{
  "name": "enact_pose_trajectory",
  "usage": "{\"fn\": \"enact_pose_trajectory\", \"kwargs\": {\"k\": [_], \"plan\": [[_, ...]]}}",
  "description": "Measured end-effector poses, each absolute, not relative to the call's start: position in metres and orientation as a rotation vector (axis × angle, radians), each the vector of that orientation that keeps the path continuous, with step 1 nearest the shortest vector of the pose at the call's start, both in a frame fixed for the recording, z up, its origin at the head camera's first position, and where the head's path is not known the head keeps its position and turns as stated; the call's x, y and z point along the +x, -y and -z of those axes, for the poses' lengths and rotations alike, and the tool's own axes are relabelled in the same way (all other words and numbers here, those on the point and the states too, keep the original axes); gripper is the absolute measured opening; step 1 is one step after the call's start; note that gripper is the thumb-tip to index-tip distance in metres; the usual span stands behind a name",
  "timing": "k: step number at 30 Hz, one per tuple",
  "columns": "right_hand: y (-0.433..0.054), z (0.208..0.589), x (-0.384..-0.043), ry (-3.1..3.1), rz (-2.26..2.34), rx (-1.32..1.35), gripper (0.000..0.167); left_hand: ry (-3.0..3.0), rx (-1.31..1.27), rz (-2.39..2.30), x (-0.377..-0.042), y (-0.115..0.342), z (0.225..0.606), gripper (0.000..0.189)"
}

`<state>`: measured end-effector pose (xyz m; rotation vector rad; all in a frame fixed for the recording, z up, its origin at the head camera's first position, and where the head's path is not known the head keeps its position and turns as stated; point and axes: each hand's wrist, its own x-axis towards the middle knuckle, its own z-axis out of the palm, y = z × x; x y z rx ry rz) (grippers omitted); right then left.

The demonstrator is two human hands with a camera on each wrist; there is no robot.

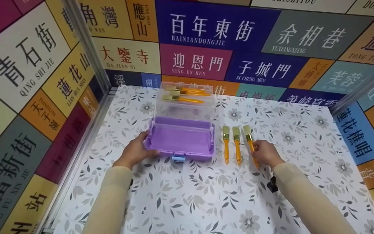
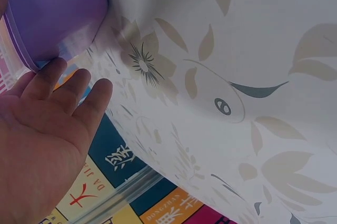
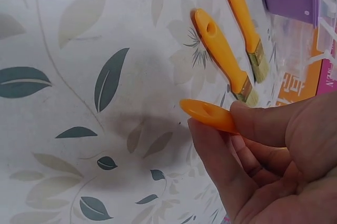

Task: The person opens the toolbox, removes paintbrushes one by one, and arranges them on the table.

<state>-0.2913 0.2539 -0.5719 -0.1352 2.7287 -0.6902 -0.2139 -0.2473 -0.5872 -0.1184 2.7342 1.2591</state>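
A purple box (image 1: 182, 136) with a clear lid (image 1: 185, 110) tipped back stands on the table; no object shows inside its purple base. My left hand (image 1: 137, 150) rests against the box's left end. Its fingers (image 2: 92, 95) look fairly straight in the left wrist view, with the thumb mostly out of frame. My right hand (image 1: 266, 153) pinches the orange handle of a paintbrush (image 1: 249, 138) between thumb and fingers, bristles pointing away from me. Left of it lie two like paintbrushes, one nearer (image 1: 236, 143) and one beside the box (image 1: 226, 143).
Several more orange-handled paintbrushes (image 1: 187, 99) show at the lid's far end; whether they lie in it or behind it I cannot tell. A light blue latch (image 1: 178, 157) is at the box's front. Lettered panels (image 1: 193, 63) wall in the floral table (image 1: 206, 198).
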Motion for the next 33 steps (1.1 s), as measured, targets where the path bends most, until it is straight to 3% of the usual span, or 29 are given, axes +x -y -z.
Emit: {"fn": "enact_pose_trajectory", "kwargs": {"k": [24, 33], "plan": [[-0.243, 0.587, -0.301, -2.613, 0.711, 0.081, 0.048, -2.735, -0.144, -1.245, -0.215, 0.247, 0.588, 0.098], [-0.241, 0.589, -0.301, -2.632, 0.710, 0.080, 0.041, -2.745, -0.146, -1.233, -0.215, 0.247, 0.587, 0.098]]}}
